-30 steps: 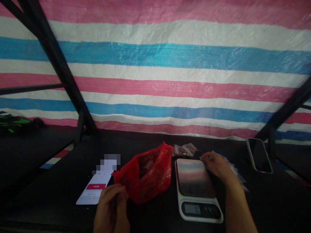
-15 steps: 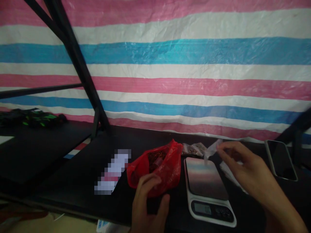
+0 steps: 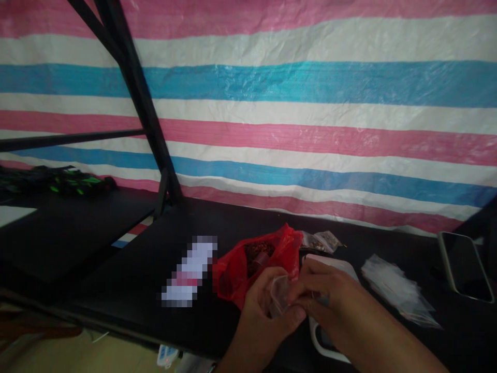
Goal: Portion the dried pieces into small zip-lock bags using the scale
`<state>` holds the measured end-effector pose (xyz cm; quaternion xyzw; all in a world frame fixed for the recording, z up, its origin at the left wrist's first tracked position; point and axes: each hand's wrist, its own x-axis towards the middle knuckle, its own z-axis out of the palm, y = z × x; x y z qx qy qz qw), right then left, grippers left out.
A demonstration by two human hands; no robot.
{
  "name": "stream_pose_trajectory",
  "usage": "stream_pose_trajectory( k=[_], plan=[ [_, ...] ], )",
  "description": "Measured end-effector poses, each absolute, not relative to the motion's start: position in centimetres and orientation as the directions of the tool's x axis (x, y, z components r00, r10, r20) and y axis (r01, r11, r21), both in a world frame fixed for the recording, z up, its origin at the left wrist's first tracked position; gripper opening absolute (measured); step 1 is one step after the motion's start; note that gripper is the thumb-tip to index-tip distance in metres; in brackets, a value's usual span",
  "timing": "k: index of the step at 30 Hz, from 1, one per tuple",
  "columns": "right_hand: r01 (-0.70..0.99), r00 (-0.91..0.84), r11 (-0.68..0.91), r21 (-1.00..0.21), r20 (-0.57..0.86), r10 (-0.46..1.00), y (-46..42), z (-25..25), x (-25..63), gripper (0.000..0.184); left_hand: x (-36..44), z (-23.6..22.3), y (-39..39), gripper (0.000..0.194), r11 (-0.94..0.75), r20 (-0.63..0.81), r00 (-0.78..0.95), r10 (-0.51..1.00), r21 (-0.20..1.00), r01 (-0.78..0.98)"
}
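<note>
Our left hand (image 3: 259, 321) and right hand (image 3: 330, 292) grip one clear bag (image 3: 278, 296), seemingly unfilled, between them; we judge filled packets (image 3: 320, 241) at one o'clock done, flat bags (image 3: 396, 291) at three remaining.

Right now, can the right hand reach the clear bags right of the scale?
Probably yes: the pile of clear bags lies uncovered, right of the right hand. That hand is pinching a small clear bag alongside the left hand, so it may need to let go first.
</note>
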<state>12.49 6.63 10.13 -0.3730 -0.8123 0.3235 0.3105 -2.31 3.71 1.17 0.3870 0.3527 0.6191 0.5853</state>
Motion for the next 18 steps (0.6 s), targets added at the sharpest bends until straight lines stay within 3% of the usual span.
stream_pose_trajectory(
  k=[3, 7, 13, 18],
  plan=[
    [0.407, -0.520, 0.506, -0.760, 0.262, 0.813, 6.3, 10.5, 12.8, 0.032, -3.0, 1.6, 3.4, 0.042, -0.051, 0.072, 0.035, 0.997, 0.908, -0.416],
    [0.426, -0.539, 0.478, -0.768, 0.209, 0.816, 6.3, 11.3, 12.0, 0.022, -3.6, 1.5, 3.2, 0.049, -0.047, 0.079, 0.053, 0.995, 0.895, -0.445],
    [0.510, -0.322, 0.518, -0.686, 0.407, 0.855, 9.9, 9.1, 7.6, 0.021, -4.5, 0.2, 2.6, 0.060, -0.119, 0.090, -0.107, 0.990, 0.945, -0.305],
    [0.670, -0.409, 0.449, -0.591, 0.211, 0.888, 12.5, 4.9, 4.9, 0.022, -5.4, 0.1, 1.4, 0.057, -0.145, 0.086, -0.319, 0.944, 0.975, -0.167]
  ],
)
